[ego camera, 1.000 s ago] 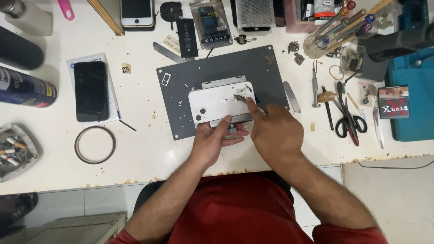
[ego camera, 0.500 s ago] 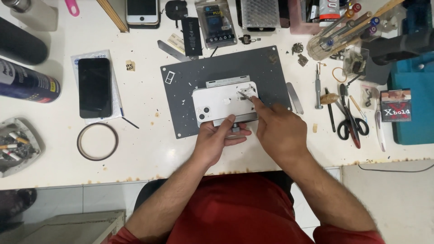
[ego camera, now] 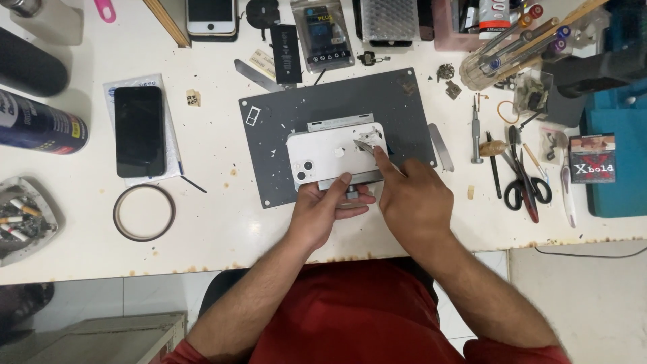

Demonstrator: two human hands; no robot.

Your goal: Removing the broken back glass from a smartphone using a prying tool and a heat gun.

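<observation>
On the speckled white surface [ego camera: 222, 222], far left, lie a glossy black slab phone [ego camera: 139, 131] on a white sheet and a thin brown tape ring [ego camera: 143, 212], with open room between them and the matte dark grey rectangular work mat [ego camera: 404, 108]. On the mat rests a smooth white phone back [ego camera: 330, 160] in a grey metal clamp. The left hand [ego camera: 328, 210] has its fingers closed on the phone's near edge. The right hand [ego camera: 412, 197] pinches slim metal tweezers [ego camera: 364, 145], their tip at the phone's right end. Black-handled scissors [ego camera: 526, 176] crowd the right margin.
</observation>
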